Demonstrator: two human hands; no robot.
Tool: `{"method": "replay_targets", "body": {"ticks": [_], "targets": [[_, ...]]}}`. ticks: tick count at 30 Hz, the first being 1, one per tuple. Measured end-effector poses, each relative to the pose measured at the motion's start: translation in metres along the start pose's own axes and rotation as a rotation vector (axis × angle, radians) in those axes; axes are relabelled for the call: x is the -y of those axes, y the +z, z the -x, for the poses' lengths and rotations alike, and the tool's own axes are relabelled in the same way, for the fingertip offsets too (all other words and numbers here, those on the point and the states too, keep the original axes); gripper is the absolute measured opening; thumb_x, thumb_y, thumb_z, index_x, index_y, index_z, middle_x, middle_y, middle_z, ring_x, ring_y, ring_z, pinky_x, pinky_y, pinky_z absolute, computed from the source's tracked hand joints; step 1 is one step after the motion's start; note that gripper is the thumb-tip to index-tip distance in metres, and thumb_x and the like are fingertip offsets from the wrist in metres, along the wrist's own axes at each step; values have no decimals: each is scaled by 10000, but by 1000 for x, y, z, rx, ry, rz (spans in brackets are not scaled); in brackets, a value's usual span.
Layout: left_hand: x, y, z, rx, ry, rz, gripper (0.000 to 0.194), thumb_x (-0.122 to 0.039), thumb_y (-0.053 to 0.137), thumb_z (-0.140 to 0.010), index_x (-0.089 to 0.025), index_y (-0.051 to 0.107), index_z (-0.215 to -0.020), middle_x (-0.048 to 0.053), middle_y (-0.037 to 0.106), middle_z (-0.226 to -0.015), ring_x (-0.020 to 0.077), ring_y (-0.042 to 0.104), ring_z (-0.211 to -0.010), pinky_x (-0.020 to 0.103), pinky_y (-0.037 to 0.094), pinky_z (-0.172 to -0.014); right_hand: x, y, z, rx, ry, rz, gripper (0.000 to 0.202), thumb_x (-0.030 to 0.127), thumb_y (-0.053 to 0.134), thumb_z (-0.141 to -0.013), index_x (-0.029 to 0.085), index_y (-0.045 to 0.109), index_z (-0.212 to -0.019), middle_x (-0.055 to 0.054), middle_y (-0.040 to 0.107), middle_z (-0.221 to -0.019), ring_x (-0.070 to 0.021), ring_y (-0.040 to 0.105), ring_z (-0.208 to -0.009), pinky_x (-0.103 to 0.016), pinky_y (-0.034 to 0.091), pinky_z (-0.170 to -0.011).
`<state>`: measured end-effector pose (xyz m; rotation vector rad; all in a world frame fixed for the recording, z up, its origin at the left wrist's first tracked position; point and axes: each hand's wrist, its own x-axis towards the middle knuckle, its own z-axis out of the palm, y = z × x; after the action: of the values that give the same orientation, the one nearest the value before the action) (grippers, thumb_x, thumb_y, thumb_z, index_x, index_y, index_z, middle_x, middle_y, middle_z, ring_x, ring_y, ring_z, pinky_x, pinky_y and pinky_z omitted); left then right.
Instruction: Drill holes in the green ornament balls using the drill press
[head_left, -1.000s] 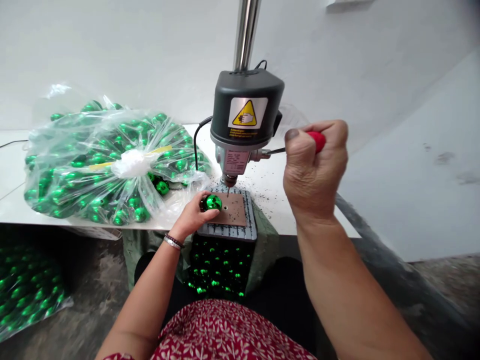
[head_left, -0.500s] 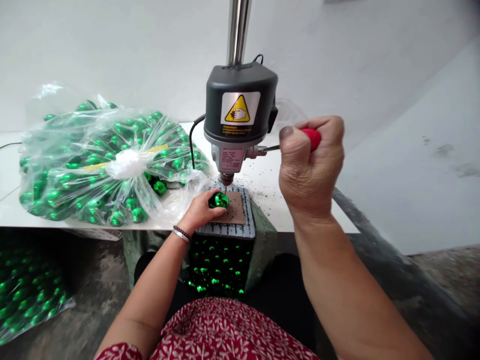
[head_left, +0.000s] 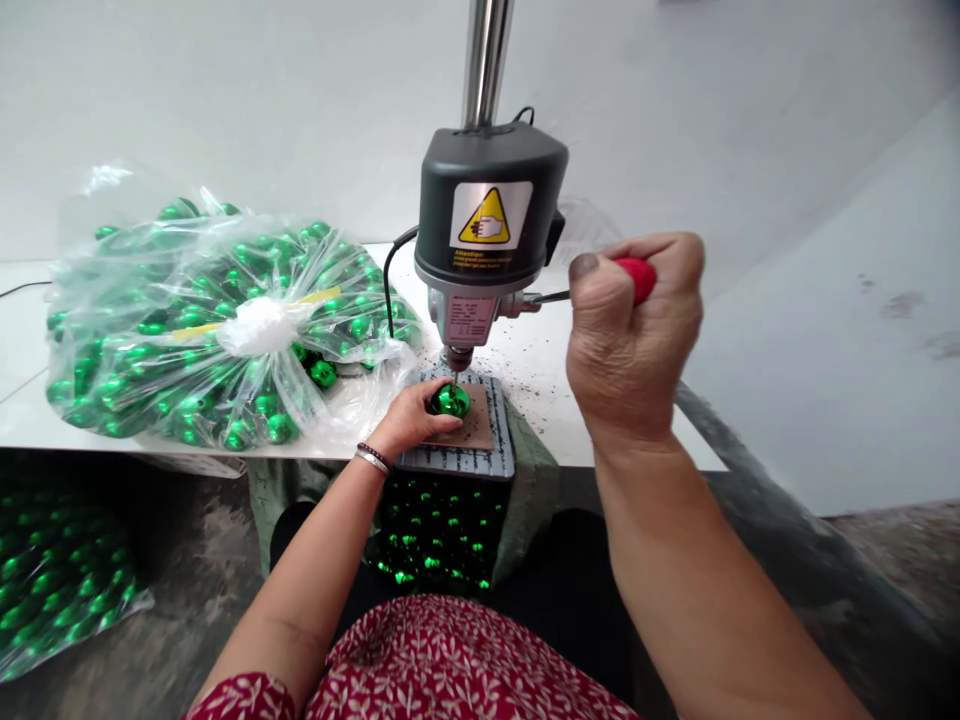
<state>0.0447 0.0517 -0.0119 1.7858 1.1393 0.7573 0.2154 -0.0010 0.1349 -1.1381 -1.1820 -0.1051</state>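
Note:
A shiny green ball (head_left: 452, 401) sits under the bit of a small drill press (head_left: 491, 215), on a brown board (head_left: 480, 425) that lies on the grey ridged base plate (head_left: 454, 462). My left hand (head_left: 411, 415) grips the ball from its left side, thumb and fingers curved around it. The thin bit stands at the top of the ball; whether it has gone in I cannot tell. High on the right, my right hand (head_left: 637, 330) is wrapped around the red knob (head_left: 636, 280) of the press lever (head_left: 553, 297).
A clear plastic bag (head_left: 259, 325) full of green balls lies on the white table (head_left: 570, 400) at the left. Dark shavings are scattered around the press. More green balls fill a container (head_left: 442, 530) below the table edge and another bag (head_left: 60, 570) at the lower left.
My left hand has shifted the green ball a little to the right, so it now sits under the bit. My right hand stays on the lever knob. The whole view has moved slightly.

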Motion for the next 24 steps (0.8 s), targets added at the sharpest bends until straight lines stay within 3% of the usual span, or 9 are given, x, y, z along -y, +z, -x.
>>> {"method": "replay_targets", "body": {"ticks": [16,24], "targets": [[10,6,-1,-21,25,-57,586,-320,781,-653,-184,657,-1209,16,727,-979,207,664,-922,313,508,-908,-2,-1,5,-2,11,19,205,373,525,-824,175,472,-813,28,535,-771,-44,481,-693,-232,440,-688],[13,7,-3,-49,56,-144,517,-325,778,-657,-195,678,-1148,22,734,-974,217,662,-941,337,492,-949,-5,-1,16,-48,-5,70,177,354,531,-831,196,454,-811,46,524,-725,-42,476,-624,-210,411,-597]]}}
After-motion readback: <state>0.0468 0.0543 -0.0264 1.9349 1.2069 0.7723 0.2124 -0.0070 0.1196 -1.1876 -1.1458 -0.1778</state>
